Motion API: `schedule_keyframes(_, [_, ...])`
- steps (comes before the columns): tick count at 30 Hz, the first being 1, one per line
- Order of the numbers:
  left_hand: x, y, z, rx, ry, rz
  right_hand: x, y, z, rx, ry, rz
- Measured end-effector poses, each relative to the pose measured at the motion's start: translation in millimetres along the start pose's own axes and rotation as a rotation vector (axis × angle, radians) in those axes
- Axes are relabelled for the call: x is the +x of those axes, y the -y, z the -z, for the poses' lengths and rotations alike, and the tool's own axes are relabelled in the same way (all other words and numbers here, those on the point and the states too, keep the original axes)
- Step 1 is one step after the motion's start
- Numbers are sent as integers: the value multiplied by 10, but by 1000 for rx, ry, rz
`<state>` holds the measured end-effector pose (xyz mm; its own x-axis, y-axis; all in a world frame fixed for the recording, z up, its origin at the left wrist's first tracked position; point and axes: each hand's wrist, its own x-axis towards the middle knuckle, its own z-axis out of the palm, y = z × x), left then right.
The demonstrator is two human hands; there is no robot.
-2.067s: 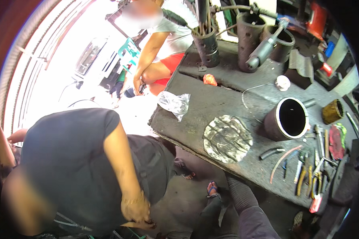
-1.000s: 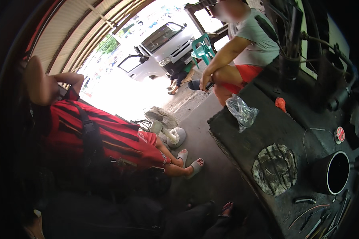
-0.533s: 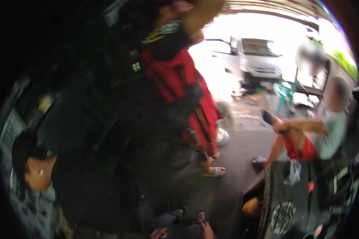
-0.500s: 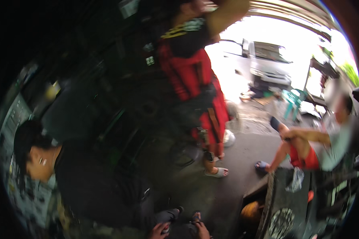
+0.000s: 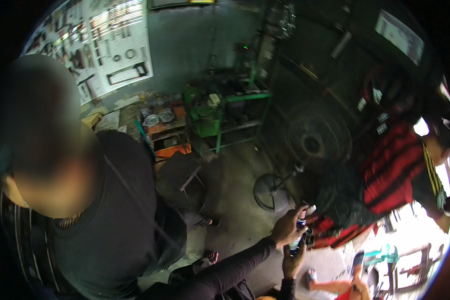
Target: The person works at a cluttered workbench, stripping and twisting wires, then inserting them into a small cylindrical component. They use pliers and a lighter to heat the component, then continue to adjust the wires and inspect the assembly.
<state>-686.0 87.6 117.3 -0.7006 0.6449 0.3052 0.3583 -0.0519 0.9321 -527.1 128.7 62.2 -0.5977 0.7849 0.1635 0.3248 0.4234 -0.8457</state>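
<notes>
Workshop floor (image 5: 233, 182) below | slim container (image 5: 295, 245) | clasped between both hands (image 5: 286, 228)

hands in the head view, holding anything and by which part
A slim bottle or can: the left hand grips its upper part, the right hand its lower end.

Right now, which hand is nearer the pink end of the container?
Left: the left hand is beside the pink end; the right hand is lower, on the container.
</notes>
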Motion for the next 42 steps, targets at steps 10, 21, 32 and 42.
schedule_keyframes(10, [1642,598,1225,215,-311,5,1900,886,-1202,-176,40,496])
schedule_keyframes(21, [2998,602,3258,200,-910,-54,3818,2477,-3064,-5,726,479])
schedule_keyframes(32, [5036,755,5269,-30,-798,-249,5711,4387,-4935,282,496,848])
schedule_keyframes(42, [7395,-205,7468,345,-769,-603,7550,5095,-5761,482,730,777])
